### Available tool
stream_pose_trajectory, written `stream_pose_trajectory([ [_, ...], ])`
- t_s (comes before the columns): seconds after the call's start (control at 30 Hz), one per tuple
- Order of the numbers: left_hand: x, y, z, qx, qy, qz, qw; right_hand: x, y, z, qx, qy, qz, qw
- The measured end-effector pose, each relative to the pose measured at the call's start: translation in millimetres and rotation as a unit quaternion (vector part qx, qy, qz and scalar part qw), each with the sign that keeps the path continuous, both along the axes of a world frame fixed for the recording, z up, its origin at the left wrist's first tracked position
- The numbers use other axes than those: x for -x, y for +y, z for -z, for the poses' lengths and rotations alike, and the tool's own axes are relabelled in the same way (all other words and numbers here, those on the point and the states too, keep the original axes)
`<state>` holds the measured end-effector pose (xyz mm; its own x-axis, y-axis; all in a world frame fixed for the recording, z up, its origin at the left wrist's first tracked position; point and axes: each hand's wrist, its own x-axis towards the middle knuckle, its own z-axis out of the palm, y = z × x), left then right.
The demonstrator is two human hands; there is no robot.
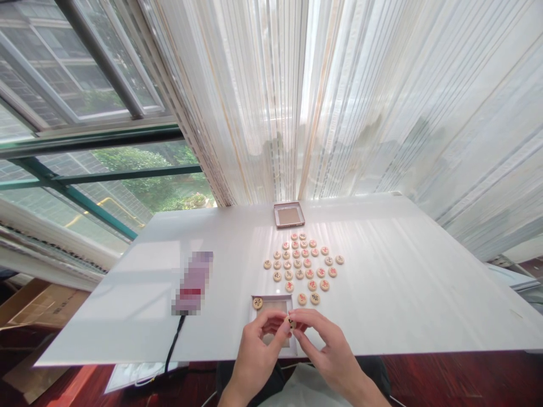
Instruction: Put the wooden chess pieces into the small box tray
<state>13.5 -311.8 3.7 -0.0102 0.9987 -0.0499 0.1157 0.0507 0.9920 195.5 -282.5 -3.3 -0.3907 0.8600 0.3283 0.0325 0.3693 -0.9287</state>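
Note:
Both hands meet over a shallow clear tray (268,300) at the table's near edge. My left hand (258,353) and my right hand (328,347) pinch one round wooden chess piece (292,323) between their fingertips, just above the tray. Another piece (257,303) lies in the tray's far left corner. Beyond the tray, several round wooden pieces with red or black characters (303,263) are spread flat on the white table (403,282).
A small square box lid (289,215) sits at the table's far edge by the sheer curtain. A blurred rectangular device (193,281) with a black cable (173,345) lies at the left. Windows are to the left, cardboard on the floor.

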Motion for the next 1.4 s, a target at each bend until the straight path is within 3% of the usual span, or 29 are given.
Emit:
stream_pose_trajectory([
  [0.27, 3.4, -4.9, -4.9, -0.003, 0.004, 0.039, 0.999, -1.2, -4.4, -5.6, 0.008, -0.008, 0.045, 0.999],
  [0.5, 3.3, -6.4, -6.1, -0.013, 0.024, 0.038, 0.999, -3.6, -6.0, -6.4, 0.074, -0.028, 0.016, 0.997],
  [0.6, 7.1, -9.1, -9.3, -0.034, 0.091, 0.046, 0.994, -3.4, -5.9, -4.4, 0.126, -0.017, -0.004, 0.992],
  [0.77, 31.1, -8.1, -13.3, -0.102, 0.216, 0.072, 0.968, 0.3, -4.9, 10.8, 0.237, 0.093, -0.004, 0.967],
  [0.9, 63.2, 4.8, -0.4, -0.182, 0.297, -0.013, 0.937, 0.7, -0.3, 16.2, 0.257, 0.143, 0.022, 0.956],
  [1.03, 85.1, 15.9, 21.6, -0.216, 0.365, -0.020, 0.905, -0.3, 5.2, 10.1, 0.246, 0.121, 0.041, 0.961],
  [1.17, 87.5, 17.6, 33.8, -0.227, 0.398, -0.026, 0.888, 4.4, 8.4, 6.0, 0.240, 0.095, 0.041, 0.965],
  [1.4, 84.3, 14.6, 33.4, -0.216, 0.401, -0.024, 0.890, 19.2, 12.7, 3.2, 0.283, 0.121, -0.021, 0.951],
])
